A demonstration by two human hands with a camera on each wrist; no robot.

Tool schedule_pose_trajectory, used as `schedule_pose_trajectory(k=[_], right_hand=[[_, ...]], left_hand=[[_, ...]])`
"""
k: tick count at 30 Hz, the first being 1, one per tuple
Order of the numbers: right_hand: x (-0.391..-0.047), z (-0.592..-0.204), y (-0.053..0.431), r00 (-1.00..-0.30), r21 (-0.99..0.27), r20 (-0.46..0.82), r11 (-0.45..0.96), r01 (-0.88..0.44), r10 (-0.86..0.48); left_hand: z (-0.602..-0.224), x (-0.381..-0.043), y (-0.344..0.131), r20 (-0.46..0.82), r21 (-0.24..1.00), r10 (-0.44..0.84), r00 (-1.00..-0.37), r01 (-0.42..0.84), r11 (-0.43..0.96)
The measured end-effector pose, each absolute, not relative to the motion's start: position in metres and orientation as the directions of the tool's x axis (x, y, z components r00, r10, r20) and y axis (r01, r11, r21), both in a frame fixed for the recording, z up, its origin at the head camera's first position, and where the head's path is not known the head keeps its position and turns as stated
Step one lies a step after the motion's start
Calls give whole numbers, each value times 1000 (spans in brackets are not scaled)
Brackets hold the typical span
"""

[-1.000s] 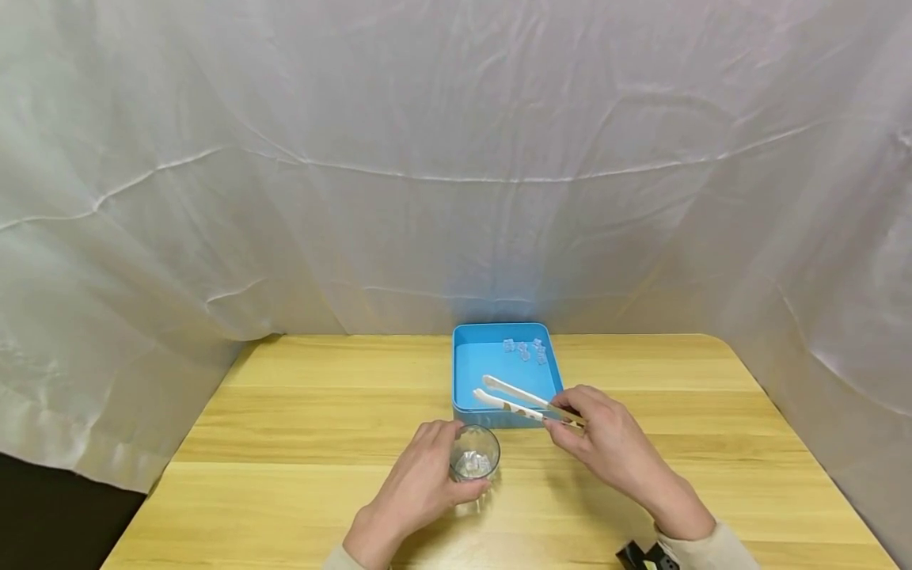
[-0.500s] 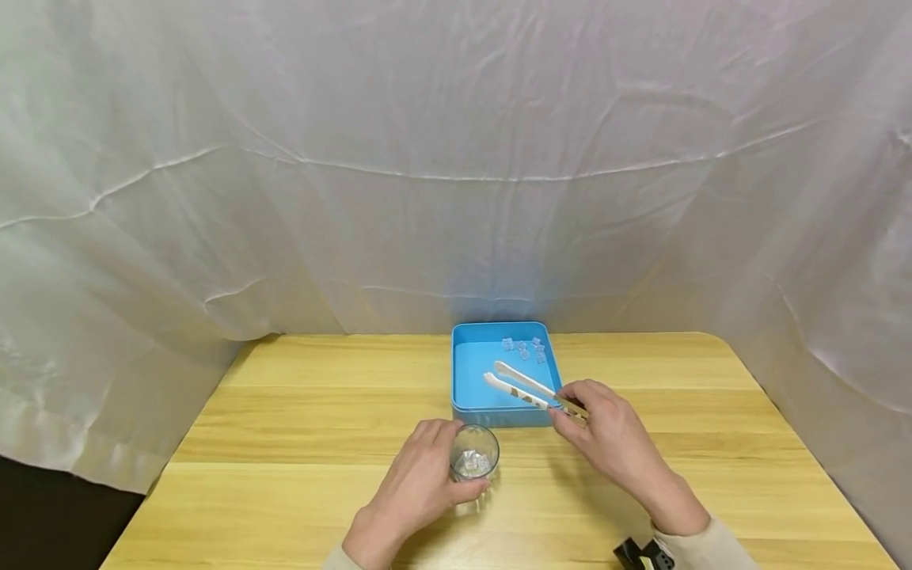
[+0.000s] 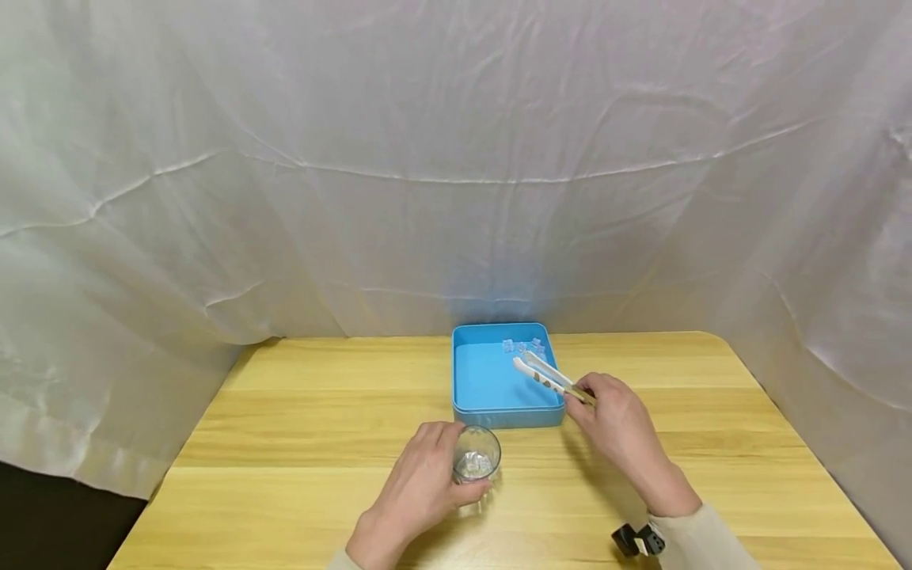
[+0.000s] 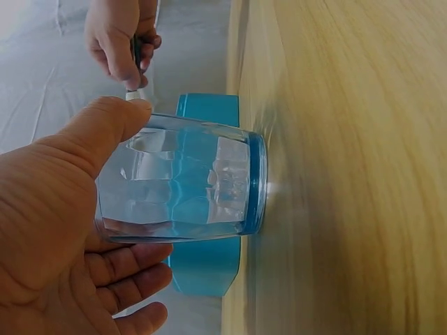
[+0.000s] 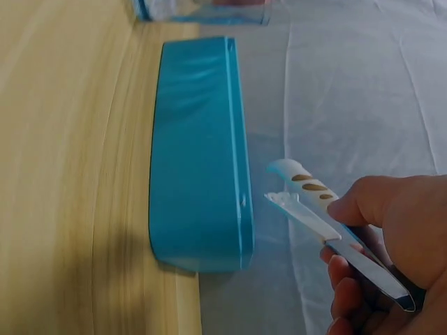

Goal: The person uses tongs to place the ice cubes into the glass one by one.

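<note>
Readable text: none | tongs (image 5: pixel 314 188) at right: brown spots form no letters | black device (image 3: pixel 625 540) at near right: any marking is too small to read | blue box (image 3: pixel 507 418), glass (image 4: pixel 192 181), table (image 3: pixel 285 443): nothing legible

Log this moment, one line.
left grip: holds glass; right grip: holds tongs; tips: apart, higher than blue box's rim; clear pieces: in box and glass

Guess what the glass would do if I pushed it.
The glass might slide before tipping, since its base looks thick. It may feel slippery because its sides look smooth. The clear pieces inside could rattle, since they fill only the bottom.
</note>
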State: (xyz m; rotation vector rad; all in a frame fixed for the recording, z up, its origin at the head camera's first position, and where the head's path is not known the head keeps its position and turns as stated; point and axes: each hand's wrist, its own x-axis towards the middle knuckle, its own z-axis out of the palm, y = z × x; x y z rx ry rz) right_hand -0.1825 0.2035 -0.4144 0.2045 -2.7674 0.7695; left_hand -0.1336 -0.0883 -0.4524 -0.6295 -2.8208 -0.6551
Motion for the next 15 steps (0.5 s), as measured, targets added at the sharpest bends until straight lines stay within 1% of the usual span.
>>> schedule_pose_trajectory(k=[15], right_hand=[[-216, -425, 201, -955, -398, 287, 898, -185, -70]], left_hand=[[-455, -134, -90, 236, 409, 346, -908, 416, 812]])
